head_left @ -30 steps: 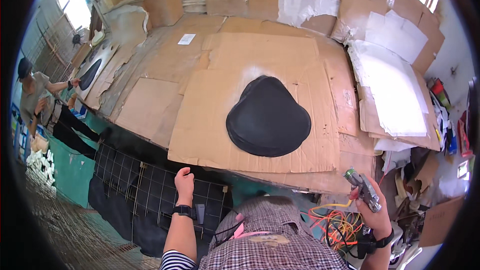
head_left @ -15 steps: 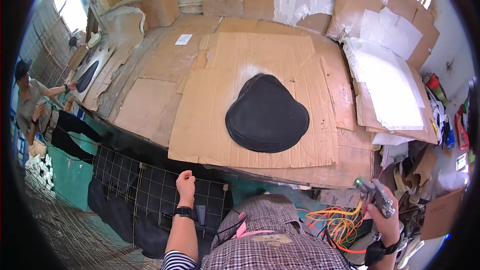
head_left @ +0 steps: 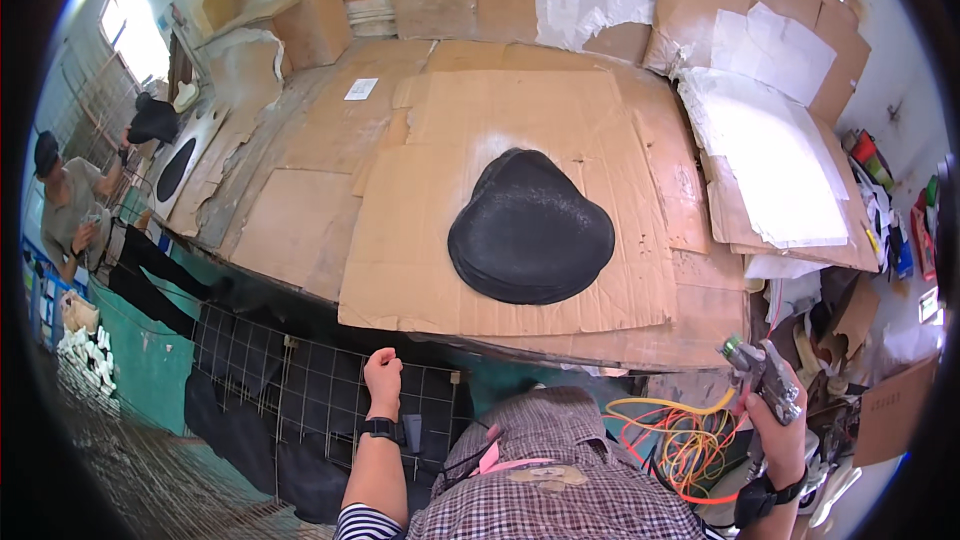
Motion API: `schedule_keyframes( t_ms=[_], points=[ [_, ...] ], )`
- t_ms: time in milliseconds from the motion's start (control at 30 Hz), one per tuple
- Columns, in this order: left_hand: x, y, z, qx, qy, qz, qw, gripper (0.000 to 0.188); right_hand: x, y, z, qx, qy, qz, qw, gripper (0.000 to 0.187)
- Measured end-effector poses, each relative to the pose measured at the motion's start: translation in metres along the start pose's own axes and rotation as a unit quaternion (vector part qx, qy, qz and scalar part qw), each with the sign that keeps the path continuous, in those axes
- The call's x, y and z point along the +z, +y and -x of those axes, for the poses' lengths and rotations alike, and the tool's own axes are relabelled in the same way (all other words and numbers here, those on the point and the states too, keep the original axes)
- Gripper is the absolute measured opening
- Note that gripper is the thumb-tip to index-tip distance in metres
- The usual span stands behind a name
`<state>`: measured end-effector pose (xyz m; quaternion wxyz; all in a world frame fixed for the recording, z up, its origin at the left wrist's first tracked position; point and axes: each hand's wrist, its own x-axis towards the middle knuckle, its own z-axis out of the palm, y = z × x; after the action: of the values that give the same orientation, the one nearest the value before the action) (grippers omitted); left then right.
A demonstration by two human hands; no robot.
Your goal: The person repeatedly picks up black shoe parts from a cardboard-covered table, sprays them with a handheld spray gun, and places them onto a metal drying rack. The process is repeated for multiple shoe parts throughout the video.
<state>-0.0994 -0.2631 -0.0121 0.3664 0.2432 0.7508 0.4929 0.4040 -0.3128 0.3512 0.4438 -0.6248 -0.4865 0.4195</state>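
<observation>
My right hand (head_left: 778,430) is closed around a metal spray gun (head_left: 768,380) with a green fitting, held off the table's front right edge. A yellow hose (head_left: 680,403) runs toward the gun. My left hand (head_left: 383,380) hangs in front of the table edge, above a wire mesh rack (head_left: 330,390); its fingers are curled shut and I see nothing in them. On the cardboard sheet (head_left: 400,270) ahead lies a stack of black, rounded three-lobed pieces (head_left: 530,230). The top piece has a faint speckled sheen. Neither hand touches the stack.
Left, a co-worker (head_left: 75,200) holds up a black piece (head_left: 153,120); another dark piece (head_left: 176,170) lies on a pale board. Black sheets (head_left: 240,430) hang at the rack. Tangled hoses (head_left: 690,450) lie by my right side. A white-covered cardboard panel (head_left: 775,170) stands right.
The top black piece now shows a speckled sheen. My right hand and the spray gun shifted slightly right, my left hand slightly right and down. The co-worker has raised a black piece.
</observation>
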Motion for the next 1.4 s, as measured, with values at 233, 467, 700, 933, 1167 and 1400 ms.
schedule_keyframes(
  t_ms=[233, 467, 700, 933, 1167, 1400],
  points=[
    [0.012, 0.007, 0.002, -0.011, -0.007, 0.023, 1.0, 0.026, 0.0, 0.006, 0.012, 0.034, -0.122, -0.034, 0.991, 0.051],
    [0.029, 0.011, 0.006, 0.013, -0.029, -0.03, 0.999, 0.027, 0.037, 0.008, -0.015, -0.023, -0.034, -0.077, 0.996, 0.043],
    [0.017, -0.006, -0.006, 0.012, -0.009, -0.053, 0.999, 0.026, 0.005, 0.012, -0.003, -0.009, -0.01, -0.047, 0.999, 0.054],
    [0.052, 0.02, -0.058, 0.139, 0.012, -0.163, 0.977, 0.014, 0.008, 0.008, -0.017, 0.026, 0.014, -0.097, 0.995, 0.063],
    [0.114, 0.079, -0.084, 0.225, -0.016, -0.226, 0.948, 0.015, -0.024, 0.016, -0.038, 0.047, -0.152, -0.013, 0.987, 0.047],
    [0.185, 0.114, -0.089, 0.22, -0.046, -0.299, 0.927, 0.02, -0.02, 0.009, -0.077, 0.004, -0.146, -0.073, 0.987, 0.043]
  ],
)
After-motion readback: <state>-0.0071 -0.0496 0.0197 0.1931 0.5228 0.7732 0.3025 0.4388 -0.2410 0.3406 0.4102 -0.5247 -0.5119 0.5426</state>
